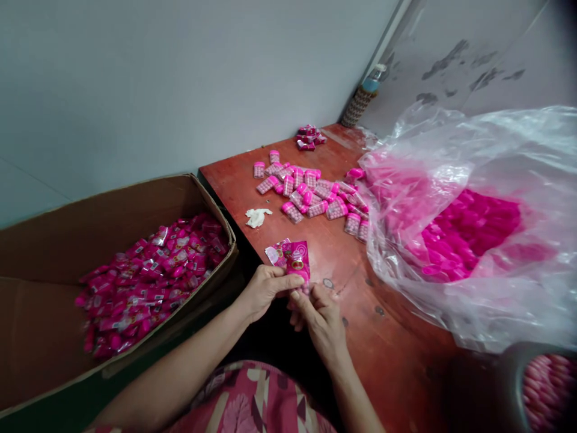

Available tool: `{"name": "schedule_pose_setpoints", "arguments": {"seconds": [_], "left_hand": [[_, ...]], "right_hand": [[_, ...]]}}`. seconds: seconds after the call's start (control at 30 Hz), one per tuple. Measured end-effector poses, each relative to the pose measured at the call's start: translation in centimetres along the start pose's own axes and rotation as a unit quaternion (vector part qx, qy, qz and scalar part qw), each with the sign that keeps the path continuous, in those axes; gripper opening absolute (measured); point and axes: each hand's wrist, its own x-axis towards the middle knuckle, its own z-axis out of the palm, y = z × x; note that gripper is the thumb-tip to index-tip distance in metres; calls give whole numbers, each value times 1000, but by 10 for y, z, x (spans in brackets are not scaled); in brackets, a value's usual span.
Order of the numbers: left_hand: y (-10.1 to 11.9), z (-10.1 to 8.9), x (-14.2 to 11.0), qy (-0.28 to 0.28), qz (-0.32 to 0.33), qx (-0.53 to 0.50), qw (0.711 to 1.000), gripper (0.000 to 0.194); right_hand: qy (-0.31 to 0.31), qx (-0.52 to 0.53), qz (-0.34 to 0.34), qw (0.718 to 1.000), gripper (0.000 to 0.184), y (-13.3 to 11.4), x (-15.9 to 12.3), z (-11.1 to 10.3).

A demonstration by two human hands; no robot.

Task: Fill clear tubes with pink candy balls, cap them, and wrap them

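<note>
At the table's near edge, my left hand point(265, 291) pinches a pink printed wrapper sleeve point(298, 260) between thumb and fingers. My right hand point(321, 316) is closed at the sleeve's lower end, where a bit of pink shows; the fingers hide whether a small bottle is inside. Just behind lie more printed wrappers point(278, 252) on the red-brown table point(270, 231). Farther back, several small clear candy bottles point(311, 192) with pink caps and pale pink balls inside lie scattered, a few of them upright.
On the left, a cardboard box point(99, 210) holds many wrapped bottles point(153, 282). A large clear plastic bag point(505, 307) of pink plastic pieces point(473, 231) covers the right side. A dark tub point(509, 379) of pink balls, a white scrap point(258, 217), a wrapper pile point(310, 138) and a bottle point(364, 96) stand around.
</note>
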Motion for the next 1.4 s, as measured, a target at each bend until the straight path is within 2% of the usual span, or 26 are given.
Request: {"name": "schedule_pose_setpoints", "arguments": {"seconds": [0.17,0.33,0.4,0.47,0.53,0.6,0.7,0.77,0.87,0.93,1.0,1.03,1.13,1.2,1.3,1.4], "left_hand": [[0,2,0,17,9,13,1000,29],[-3,7,-5,102,-5,36,994,21],[-5,8,-8,127,-24,39,991,22],[-7,6,-8,105,-58,34,992,25],[-8,4,-7,77,-72,20,994,24],[-8,3,-5,75,-70,2,995,24],[-7,4,-5,118,-60,-16,991,24],[-7,7,-6,130,-58,-17,990,24],[-10,12,-9,85,-62,-13,994,30],[-13,14,-11,42,-73,-14,996,34],[-15,14,-11,29,-74,-13,997,33],[-15,14,-11,40,-67,-12,997,31],[-16,11,-8,108,-13,-16,994,24],[-17,9,-7,120,12,-25,992,22],[-21,7,-6,124,21,-33,992,21],[-21,7,-8,124,15,-44,991,21]], "right_hand": [[-34,116,66,990,25,3,1,6],[63,-27,17,997,26,-1,-4,12],[40,19,35,998,30,-1,-3,13],[-22,126,73,989,36,2,3,13],[-49,182,78,979,39,4,6,13],[-30,153,53,986,38,6,6,12],[31,36,-1,999,33,7,0,11],[30,30,-5,999,32,6,-3,10],[-40,151,45,987,38,4,-1,10],[-57,212,57,974,39,4,1,11],[-49,231,47,971,38,5,0,11],[-49,234,42,970,36,6,-2,10],[-47,237,36,970,31,9,-9,5],[-21,226,37,973,29,12,-13,0],[31,212,39,976,24,18,-11,-4],[58,203,44,977,24,22,-9,-2]]}}
